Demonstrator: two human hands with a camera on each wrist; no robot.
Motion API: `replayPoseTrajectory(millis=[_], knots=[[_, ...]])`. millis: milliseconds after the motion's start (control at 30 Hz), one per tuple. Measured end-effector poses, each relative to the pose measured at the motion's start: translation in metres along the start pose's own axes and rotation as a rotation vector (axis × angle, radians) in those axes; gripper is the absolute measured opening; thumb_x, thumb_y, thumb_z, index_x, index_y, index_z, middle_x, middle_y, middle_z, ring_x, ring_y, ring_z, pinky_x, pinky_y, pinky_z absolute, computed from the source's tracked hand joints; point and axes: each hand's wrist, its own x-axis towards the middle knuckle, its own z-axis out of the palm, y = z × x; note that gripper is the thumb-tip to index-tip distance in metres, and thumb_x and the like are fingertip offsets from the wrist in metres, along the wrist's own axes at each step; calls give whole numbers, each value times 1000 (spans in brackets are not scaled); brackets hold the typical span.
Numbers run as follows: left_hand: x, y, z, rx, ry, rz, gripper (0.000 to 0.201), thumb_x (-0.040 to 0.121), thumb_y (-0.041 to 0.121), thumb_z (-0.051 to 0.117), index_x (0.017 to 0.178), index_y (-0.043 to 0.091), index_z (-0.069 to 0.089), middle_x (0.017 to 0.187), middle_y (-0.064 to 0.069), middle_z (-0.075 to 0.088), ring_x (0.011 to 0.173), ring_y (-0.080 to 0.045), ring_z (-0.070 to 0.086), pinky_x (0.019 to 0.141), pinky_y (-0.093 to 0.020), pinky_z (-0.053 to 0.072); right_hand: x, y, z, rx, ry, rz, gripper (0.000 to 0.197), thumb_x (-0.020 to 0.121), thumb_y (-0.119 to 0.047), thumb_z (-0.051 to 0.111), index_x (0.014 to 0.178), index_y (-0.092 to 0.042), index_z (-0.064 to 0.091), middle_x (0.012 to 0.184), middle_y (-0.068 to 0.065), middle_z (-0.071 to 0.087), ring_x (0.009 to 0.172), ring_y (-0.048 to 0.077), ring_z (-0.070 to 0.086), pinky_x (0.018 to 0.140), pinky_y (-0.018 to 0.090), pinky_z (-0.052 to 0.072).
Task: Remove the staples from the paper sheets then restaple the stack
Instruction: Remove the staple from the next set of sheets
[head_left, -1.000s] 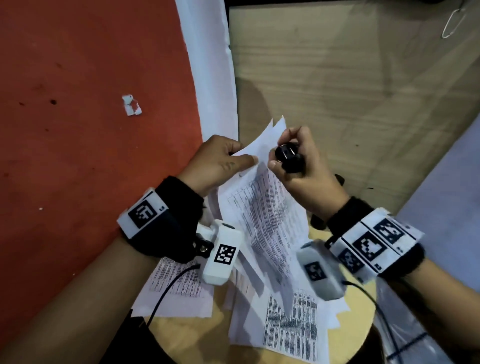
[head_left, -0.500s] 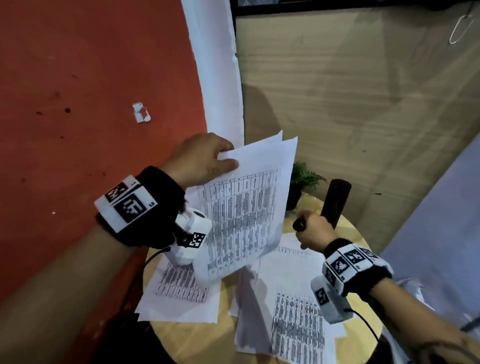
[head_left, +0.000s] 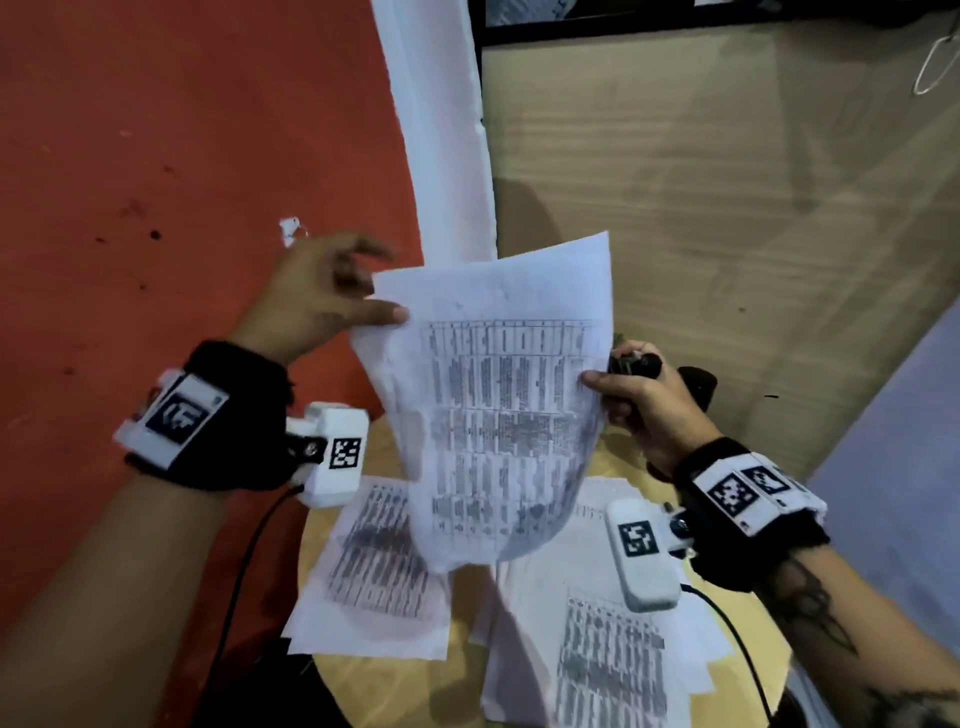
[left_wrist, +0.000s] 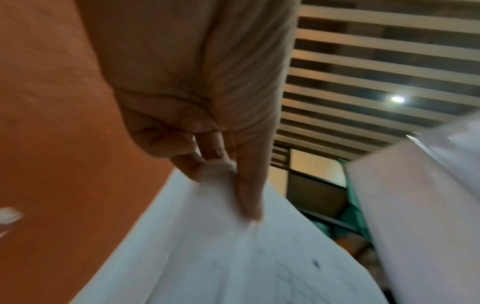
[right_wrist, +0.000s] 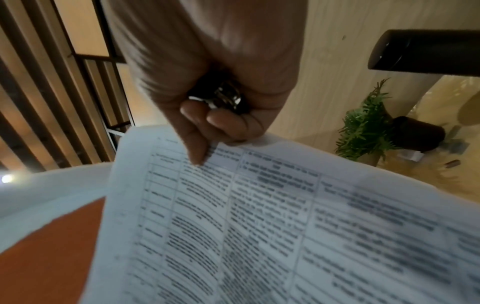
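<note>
A stack of printed paper sheets (head_left: 493, 415) hangs upright in the air over the round table (head_left: 457, 670). My left hand (head_left: 384, 306) pinches its upper left corner between thumb and fingers; the left wrist view shows that pinch (left_wrist: 233, 185) on the paper (left_wrist: 233, 257). My right hand (head_left: 613, 374) grips a black staple remover (head_left: 636, 364) in its curled fingers, with the thumb pressed on the sheets' right edge. In the right wrist view the remover's metal jaws (right_wrist: 226, 96) show inside the fist above the printed page (right_wrist: 259, 226). No staple is visible.
Several loose printed sheets (head_left: 374, 566) (head_left: 597, 649) lie spread over the table. A black cylinder (head_left: 696, 384) and a small potted plant (right_wrist: 363, 127) stand at the table's far side. A red wall is on the left and a wooden panel behind.
My right hand has risen from the table near the black cylinder to the sheets' right edge, with the remover in it. My left hand has shifted its pinch on the upper corner.
</note>
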Motion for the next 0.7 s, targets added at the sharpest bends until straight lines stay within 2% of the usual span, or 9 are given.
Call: replayPoseTrajectory(millis=[100,167,267,333,433,500,567,600,700], knots=[[-16,-31,-5,-228,334,-186,24,84,7,64,95,27,57,63,16,66,56,7,55,52,-11,38,4,-5,-10,56,-30,-12,34,79,5,62,99,-12,41,73,8,44,35,3,33,35,13,25],[-30,-49,12,-496,338,-397,7,90,35,55,90,30,59,81,14,65,68,0,58,60,-20,40,5,-7,-11,110,-47,-3,31,78,6,61,98,-9,42,63,2,48,35,1,31,33,12,25],[-54,-73,52,-616,83,-539,57,55,74,66,90,28,67,92,7,69,88,-12,66,79,-32,53,9,0,-8,160,-43,45,33,81,6,59,104,-11,42,54,-5,53,34,0,32,31,12,26],[-61,-80,69,-565,18,-488,84,31,70,82,97,22,63,90,7,72,81,-9,67,74,-29,53,14,8,-6,168,6,84,38,82,7,59,108,-13,40,57,-2,53,33,0,32,31,12,26],[-61,-83,75,-705,26,-515,77,38,73,78,90,17,72,86,2,75,76,-8,69,70,-26,53,17,21,-4,108,110,119,33,81,8,61,99,-11,42,65,5,46,30,1,31,32,11,25],[-64,-88,71,-769,19,-538,88,32,82,72,92,17,70,83,0,74,73,-10,69,64,-24,56,18,34,-1,-3,196,124,29,79,9,64,77,-11,43,57,3,42,29,2,31,32,11,25],[-72,-95,71,-618,14,-476,84,32,69,83,95,15,65,78,2,74,67,-9,69,56,-22,55,21,51,6,-50,232,139,36,77,10,65,65,-14,41,44,-2,39,28,4,31,32,11,24],[-77,-101,71,-543,23,-470,70,41,52,89,95,13,65,80,1,75,69,-10,70,58,-23,56,23,61,11,-38,234,158,37,77,10,65,63,-14,41,40,-3,38,28,4,30,32,11,23],[-83,-125,68,-470,151,-529,22,71,-2,73,90,8,67,78,1,75,70,-10,71,62,-23,57,31,88,27,-25,208,235,34,77,8,67,65,-14,43,40,-2,40,29,4,32,31,13,23]])
